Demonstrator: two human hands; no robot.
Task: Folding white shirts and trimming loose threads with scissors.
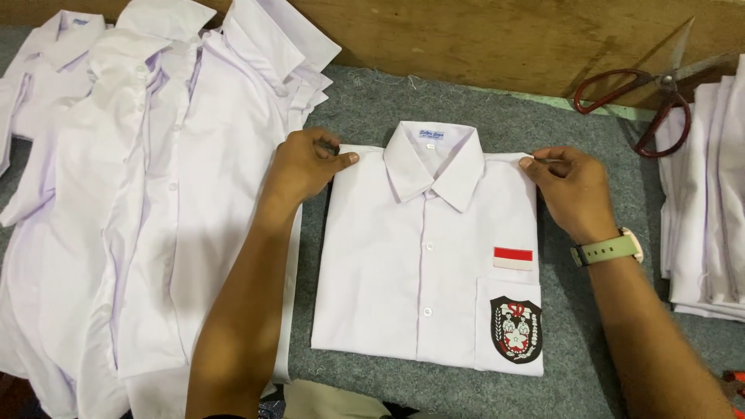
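A white collared shirt [411,264] lies folded flat on the grey felt surface [590,334], buttoned, with a red-and-white patch and a black shield badge on its chest pocket. My left hand [306,164] pinches the shirt's left shoulder corner. At the right shoulder corner, my right hand [570,190], with a green-strapped watch on the wrist, grips the fabric the same way.
Several unfolded white shirts [147,194] overlap in a pile on the left. A stack of folded white cloth [710,202] sits at the right edge. Red-handled scissors [656,101] lie at the back right against a wooden board [504,39].
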